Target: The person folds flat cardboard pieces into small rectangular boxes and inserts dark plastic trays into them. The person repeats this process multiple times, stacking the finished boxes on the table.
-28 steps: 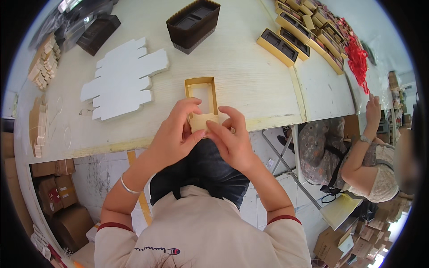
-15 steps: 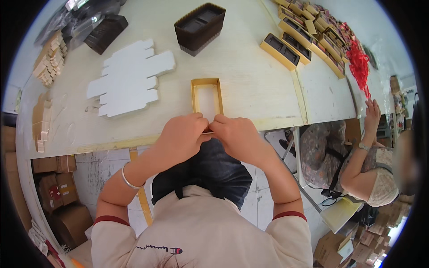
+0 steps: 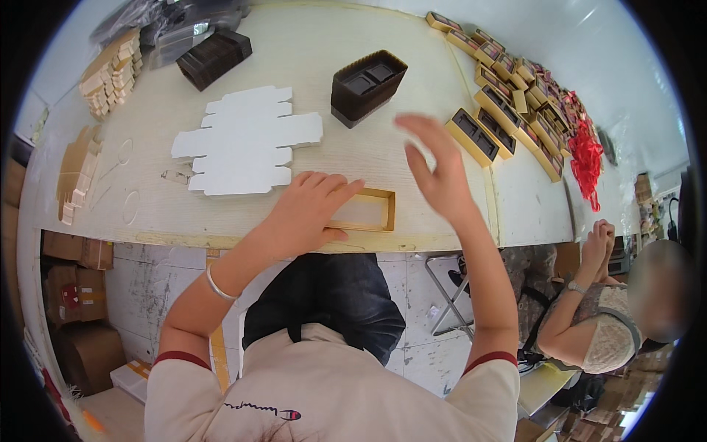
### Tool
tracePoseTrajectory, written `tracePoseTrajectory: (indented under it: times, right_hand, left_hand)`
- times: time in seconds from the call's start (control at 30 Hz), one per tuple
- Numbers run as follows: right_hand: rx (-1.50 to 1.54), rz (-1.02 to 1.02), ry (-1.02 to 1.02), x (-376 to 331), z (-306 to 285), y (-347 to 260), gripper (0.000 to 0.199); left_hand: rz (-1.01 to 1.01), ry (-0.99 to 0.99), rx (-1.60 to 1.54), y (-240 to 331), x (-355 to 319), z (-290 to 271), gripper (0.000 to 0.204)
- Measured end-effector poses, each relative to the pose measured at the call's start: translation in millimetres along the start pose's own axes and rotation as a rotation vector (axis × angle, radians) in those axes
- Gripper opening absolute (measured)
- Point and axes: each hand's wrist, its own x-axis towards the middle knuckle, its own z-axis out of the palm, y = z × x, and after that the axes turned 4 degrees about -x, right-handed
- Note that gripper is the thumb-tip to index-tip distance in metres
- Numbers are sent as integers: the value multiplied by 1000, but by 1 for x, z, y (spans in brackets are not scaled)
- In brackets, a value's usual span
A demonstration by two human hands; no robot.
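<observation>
My left hand lies over the left end of a gold cardboard box, fingers along its far wall and thumb at the near side. The box is open at the top, white inside, and lies lengthwise from left to right near the table's front edge. My right hand is raised with fingers apart and holds nothing. Close to its fingertips, further back, stands a stack of dark brown plastic insert trays. Left of the box rests a pile of flat white box blanks.
Gold boxes with dark inserts crowd the right side, near red ribbons. More brown trays lie back left, with folded card pieces and rubber bands at the left. A co-worker sits at the right.
The gold box has turned from pointing away from me to lying sideways. My right hand has left it and moved up and right toward the tray stack. My left hand stays on the box.
</observation>
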Motion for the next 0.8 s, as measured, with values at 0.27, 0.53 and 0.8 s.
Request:
tracePoseTrajectory:
  times: [0.27, 0.53, 0.8]
  right_hand:
    - [-751, -133, -314, 88, 58, 26, 11]
    - [-445, -24, -137, 91, 39, 28, 27]
    - [875, 479, 123, 20, -41, -29, 20]
  left_hand:
    - [-108, 354, -216, 7, -24, 16, 77]
    - [-52, 361, -240, 0, -25, 21, 70]
    - [-102, 423, -88, 4, -27, 25, 82]
